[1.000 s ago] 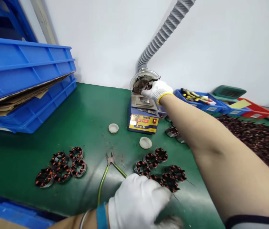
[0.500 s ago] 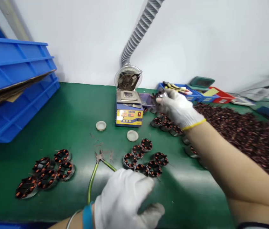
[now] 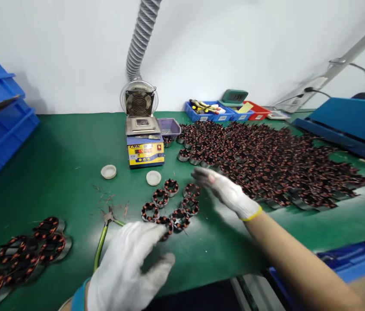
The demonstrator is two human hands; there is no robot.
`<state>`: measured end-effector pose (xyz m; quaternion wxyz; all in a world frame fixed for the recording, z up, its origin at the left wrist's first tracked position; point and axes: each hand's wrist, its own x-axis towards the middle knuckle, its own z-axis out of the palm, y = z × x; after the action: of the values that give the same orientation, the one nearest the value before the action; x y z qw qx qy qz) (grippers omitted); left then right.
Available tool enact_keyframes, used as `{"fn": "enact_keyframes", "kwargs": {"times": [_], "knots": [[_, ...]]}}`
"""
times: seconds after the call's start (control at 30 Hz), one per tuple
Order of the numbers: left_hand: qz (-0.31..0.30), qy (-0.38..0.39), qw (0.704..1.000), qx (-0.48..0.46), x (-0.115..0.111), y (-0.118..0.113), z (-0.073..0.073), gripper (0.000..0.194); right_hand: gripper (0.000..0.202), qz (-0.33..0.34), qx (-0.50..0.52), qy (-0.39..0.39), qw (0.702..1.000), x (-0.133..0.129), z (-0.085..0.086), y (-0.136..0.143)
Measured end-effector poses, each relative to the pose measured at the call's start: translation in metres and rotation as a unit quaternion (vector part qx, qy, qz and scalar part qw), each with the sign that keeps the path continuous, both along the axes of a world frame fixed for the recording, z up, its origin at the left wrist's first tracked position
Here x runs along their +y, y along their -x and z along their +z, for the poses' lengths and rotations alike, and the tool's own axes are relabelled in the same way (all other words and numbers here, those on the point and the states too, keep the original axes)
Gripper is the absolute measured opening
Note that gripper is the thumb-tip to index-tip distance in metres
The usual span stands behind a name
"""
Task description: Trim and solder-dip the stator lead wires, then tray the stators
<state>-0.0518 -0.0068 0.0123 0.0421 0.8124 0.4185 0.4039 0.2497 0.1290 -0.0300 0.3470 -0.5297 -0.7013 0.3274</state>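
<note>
My left hand (image 3: 130, 263), in a white glove, hovers at the front edge of the green table, fingers apart and holding nothing, partly over the green-handled cutters (image 3: 103, 237). Just beyond its fingertips several round copper-wound cores (image 3: 180, 219) stand in a loose ring. My right hand (image 3: 223, 190), also gloved, is beside the right part of that ring near a core (image 3: 191, 190); its fingers are stretched out, somewhat blurred, with nothing seen in them. Another group of cores (image 3: 52, 247) sits at the left front.
A yellow-and-blue heating unit (image 3: 146, 154) stands under a grey duct (image 3: 142, 39). Two small white dishes (image 3: 108, 172) lie before it. A large mass of cores (image 3: 266, 160) covers the right. Blue crates (image 3: 1, 125) are at the left, small bins (image 3: 198, 113) at the back.
The view has turned to the right. My right hand has come down from the back near the bins to the ring of cores, which has one more core. My left hand stays open near the cutters.
</note>
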Motion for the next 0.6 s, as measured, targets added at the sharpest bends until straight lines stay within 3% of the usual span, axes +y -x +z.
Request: {"fn": "enact_keyframes", "kwargs": {"times": [0.1,0.2,0.3,0.47,0.53,0.6], "knots": [[0.004,0.011,1.000,0.011,0.009,0.003,-0.005,0.021,0.062,-0.042,-0.124,-0.079,0.988,0.039,0.020,0.011],[0.016,0.017,1.000,0.004,0.021,0.007,-0.010,0.020,0.053,-0.052,-0.277,-0.141,0.949,0.075,0.027,0.034],[0.035,0.043,0.998,-0.010,0.029,0.011,-0.015,0.020,0.038,-0.050,-0.299,-0.146,0.941,0.090,0.026,0.048],[0.107,0.171,0.971,-0.128,0.032,0.014,-0.016,0.024,0.036,-0.067,-0.289,-0.166,0.941,0.065,0.037,0.056],[0.140,0.252,0.928,-0.234,0.033,0.013,-0.012,0.035,0.039,-0.041,-0.256,-0.196,0.946,0.039,0.050,0.069],[0.129,0.346,0.860,-0.353,0.035,0.012,-0.006,0.053,0.039,0.067,-0.182,-0.259,0.946,0.009,0.064,0.092]]}}
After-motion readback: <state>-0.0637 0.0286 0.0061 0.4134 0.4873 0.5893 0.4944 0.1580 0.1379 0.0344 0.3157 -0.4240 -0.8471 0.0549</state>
